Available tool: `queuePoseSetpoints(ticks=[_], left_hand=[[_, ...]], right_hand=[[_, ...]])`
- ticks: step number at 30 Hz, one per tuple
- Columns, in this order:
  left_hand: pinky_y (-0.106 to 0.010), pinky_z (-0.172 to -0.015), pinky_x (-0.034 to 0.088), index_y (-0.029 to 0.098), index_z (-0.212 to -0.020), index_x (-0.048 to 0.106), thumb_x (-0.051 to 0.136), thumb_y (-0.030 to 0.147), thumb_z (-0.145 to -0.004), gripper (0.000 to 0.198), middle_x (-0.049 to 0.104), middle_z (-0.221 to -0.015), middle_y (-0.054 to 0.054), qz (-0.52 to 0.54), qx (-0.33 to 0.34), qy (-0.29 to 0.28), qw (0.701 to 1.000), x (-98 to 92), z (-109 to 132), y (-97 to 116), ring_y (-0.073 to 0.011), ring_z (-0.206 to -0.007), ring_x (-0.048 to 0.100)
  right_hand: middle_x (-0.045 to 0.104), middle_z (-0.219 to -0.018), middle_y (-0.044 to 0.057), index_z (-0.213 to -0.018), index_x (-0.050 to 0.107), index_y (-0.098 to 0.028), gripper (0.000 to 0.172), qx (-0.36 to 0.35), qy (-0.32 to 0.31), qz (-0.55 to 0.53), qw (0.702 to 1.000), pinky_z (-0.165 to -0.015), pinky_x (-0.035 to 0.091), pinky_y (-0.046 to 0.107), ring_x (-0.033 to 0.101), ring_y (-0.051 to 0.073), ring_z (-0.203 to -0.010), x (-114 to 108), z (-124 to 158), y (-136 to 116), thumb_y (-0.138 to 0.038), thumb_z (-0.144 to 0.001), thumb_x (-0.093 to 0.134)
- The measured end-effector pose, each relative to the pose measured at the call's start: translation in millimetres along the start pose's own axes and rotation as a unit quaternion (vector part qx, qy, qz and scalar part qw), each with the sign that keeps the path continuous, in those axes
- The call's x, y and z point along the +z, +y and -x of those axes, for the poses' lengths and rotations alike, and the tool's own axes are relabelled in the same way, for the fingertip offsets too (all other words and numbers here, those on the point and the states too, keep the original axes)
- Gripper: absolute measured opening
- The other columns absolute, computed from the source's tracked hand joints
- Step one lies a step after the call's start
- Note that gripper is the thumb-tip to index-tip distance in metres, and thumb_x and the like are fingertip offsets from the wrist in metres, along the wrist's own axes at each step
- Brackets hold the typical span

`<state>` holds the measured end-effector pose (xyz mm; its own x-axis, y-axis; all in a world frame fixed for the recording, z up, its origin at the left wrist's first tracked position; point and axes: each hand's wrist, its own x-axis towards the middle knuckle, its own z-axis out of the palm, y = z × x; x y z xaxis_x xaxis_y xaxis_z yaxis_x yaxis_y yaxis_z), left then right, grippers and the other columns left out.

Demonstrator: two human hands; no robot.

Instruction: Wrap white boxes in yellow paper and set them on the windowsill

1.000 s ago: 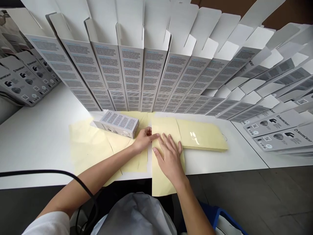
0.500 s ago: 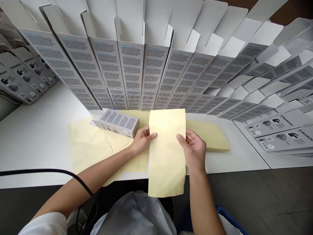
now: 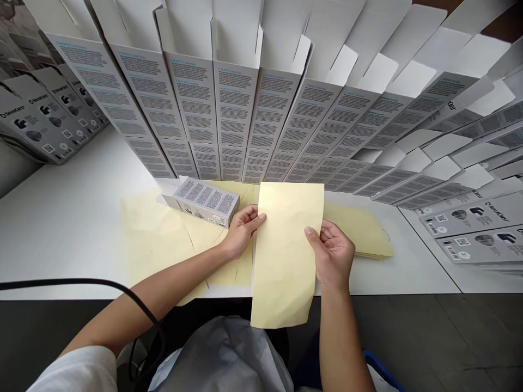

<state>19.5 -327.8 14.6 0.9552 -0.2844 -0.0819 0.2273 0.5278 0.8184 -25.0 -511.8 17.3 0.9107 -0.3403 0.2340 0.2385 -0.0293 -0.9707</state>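
Observation:
A plain yellow paper sheet (image 3: 288,250) hangs over the table's front edge, held up between my two hands. My left hand (image 3: 242,231) pinches its left edge, thumb on the face and fingers behind. On the right edge, my right hand (image 3: 334,253) grips the sheet the same way. Just beyond my left hand, a small grey printed box (image 3: 206,200) lies on its side with an end flap out to the left. Beneath it are loose yellow sheets (image 3: 157,234). A stack of yellow paper (image 3: 362,228) sits to the right, behind my right hand.
Rows of tall grey cartons (image 3: 235,103) with raised white flaps wall off the back of the white table (image 3: 81,218). More printed cartons stand at the far left (image 3: 53,117) and right (image 3: 486,239). A black cable (image 3: 102,282) crosses at lower left.
The view has shifted a little, moving most things rightward in the picture. The yellow sheet now tilts slightly, its lower end leaning left; both hands keep their hold.

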Motion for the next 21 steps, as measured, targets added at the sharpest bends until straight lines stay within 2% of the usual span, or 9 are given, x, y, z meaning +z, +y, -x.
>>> queuePoseSetpoints(ticks=[7,12,17,21], left_hand=[[-0.03,-0.082,0.049,0.013,-0.096,0.066,0.081,0.037,-0.07,0.038,0.069,-0.096,-0.007,0.013,-0.015,0.009,1.0,-0.9,-1.5,6.6,-0.0192,-0.09,0.065],[-0.025,-0.069,0.046,0.012,-0.086,0.07,0.078,0.033,-0.072,0.027,0.068,-0.085,-0.006,0.024,-0.025,-0.012,0.999,-1.4,-2.3,7.4,-0.0146,-0.075,0.062],[-0.024,-0.073,0.046,0.013,-0.096,0.072,0.079,0.021,-0.065,0.033,0.069,-0.088,-0.005,0.028,-0.027,-0.004,0.999,-3.3,-4.0,3.8,-0.0121,-0.075,0.06],[-0.025,-0.077,0.045,0.013,-0.098,0.072,0.078,0.018,-0.064,0.036,0.068,-0.087,-0.006,0.004,-0.025,-0.007,1.0,-2.8,-1.8,3.9,-0.0126,-0.078,0.059]], right_hand=[[0.071,-0.093,0.01,-0.096,0.067,-0.016,0.028,0.021,-0.023,0.0,1.0,-0.07,0.056,0.031,0.068,0.02,-0.08,-0.1,1.2,-0.3,-0.033,-0.076,0.076],[0.071,-0.091,0.009,-0.094,0.069,-0.016,0.031,0.065,-0.002,-0.037,0.997,-0.072,0.055,0.033,0.068,0.021,-0.079,-2.5,-3.9,-5.2,-0.033,-0.07,0.079],[0.071,-0.09,0.009,-0.094,0.07,-0.016,0.034,0.074,0.02,-0.049,0.996,-0.073,0.055,0.034,0.067,0.021,-0.079,-6.3,-4.7,-5.9,-0.032,-0.066,0.082],[0.071,-0.09,0.009,-0.094,0.07,-0.016,0.034,0.077,0.022,-0.05,0.996,-0.071,0.055,0.034,0.067,0.022,-0.08,-8.3,-10.0,-5.9,-0.035,-0.068,0.08]])
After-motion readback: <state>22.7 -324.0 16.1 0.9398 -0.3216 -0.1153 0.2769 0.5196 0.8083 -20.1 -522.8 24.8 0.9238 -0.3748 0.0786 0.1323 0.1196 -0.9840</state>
